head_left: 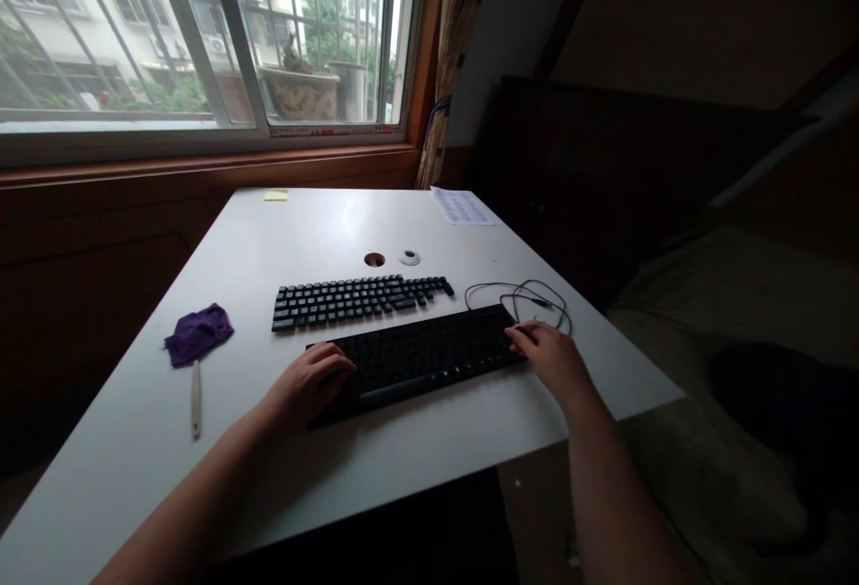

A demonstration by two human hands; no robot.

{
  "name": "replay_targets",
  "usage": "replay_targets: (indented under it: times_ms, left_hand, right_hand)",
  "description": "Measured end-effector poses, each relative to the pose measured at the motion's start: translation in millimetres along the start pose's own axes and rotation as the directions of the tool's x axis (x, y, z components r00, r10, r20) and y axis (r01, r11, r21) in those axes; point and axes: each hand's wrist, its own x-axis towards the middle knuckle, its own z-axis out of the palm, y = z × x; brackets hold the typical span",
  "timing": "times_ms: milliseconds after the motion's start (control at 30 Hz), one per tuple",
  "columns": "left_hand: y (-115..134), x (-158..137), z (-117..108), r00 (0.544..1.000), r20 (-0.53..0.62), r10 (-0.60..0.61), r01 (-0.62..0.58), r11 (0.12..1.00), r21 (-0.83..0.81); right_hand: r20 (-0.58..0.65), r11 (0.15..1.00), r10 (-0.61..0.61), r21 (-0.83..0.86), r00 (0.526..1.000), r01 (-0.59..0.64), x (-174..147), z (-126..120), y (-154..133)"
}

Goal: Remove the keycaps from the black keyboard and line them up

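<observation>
A black keyboard base point(429, 351) with its keycaps off lies slightly slanted on the white table in front of me. My left hand point(310, 381) grips its left end, fingers bent over the top. At the right end, my right hand point(547, 352) is closed in a pinch, fingertips by the upper right corner; whatever they hold is too small and dark to make out. Just behind the base, black keycaps point(355, 299) are laid out in keyboard rows. A black cable point(530, 286) lies coiled beyond my right hand.
On the table's left lie a purple cloth point(199, 334) and a pale handle point(196, 402) sticking out from it. Farther back are a round cable hole point(374, 259), a white cap point(409, 258), printed paper point(463, 207) and a yellow note point(276, 196). A barred window stands behind.
</observation>
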Motion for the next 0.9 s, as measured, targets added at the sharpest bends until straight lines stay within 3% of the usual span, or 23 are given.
replay_targets:
  times_ms: [100,200,433,533,633,767,900]
  left_hand:
    - [-0.8,-0.2,0.5,1.0,-0.006,0.008,-0.008,1.0,0.0]
    - [-0.3,-0.1,0.4,1.0,0.002,-0.001,0.001,1.0,-0.003]
    - [-0.2,0.6,0.5,1.0,-0.008,-0.005,0.004,1.0,-0.011]
    - [-1.2,0.1,0.6,1.0,-0.005,-0.001,0.001,1.0,-0.014]
    - [-1.2,-0.2,0.2,1.0,0.0,-0.004,0.004,1.0,-0.012]
    - [1.2,0.8,-0.8,1.0,-0.002,0.001,-0.001,1.0,-0.01]
    - [2.4,1.6,-0.5,1.0,-0.003,0.003,-0.003,1.0,-0.006]
  right_hand:
    - [0.013,0.987,0.122,0.108,0.992,-0.122,1.2,-0.4,3.4]
    - [0.045,0.915,0.251,0.316,0.967,-0.252,3.3,0.7,11.5]
    - [0.083,0.791,0.333,0.517,0.939,-0.326,9.0,8.5,28.1]
    - [0.073,0.781,0.336,0.535,0.939,-0.321,8.2,9.5,29.0]
    - [0.058,0.839,0.303,0.457,0.951,-0.296,4.4,6.1,21.9]
    - [-0.035,0.939,0.201,0.291,0.979,-0.182,-1.6,-2.5,1.9]
    - [-0.09,0.954,0.114,0.289,0.989,-0.083,-5.5,-6.1,-26.1]
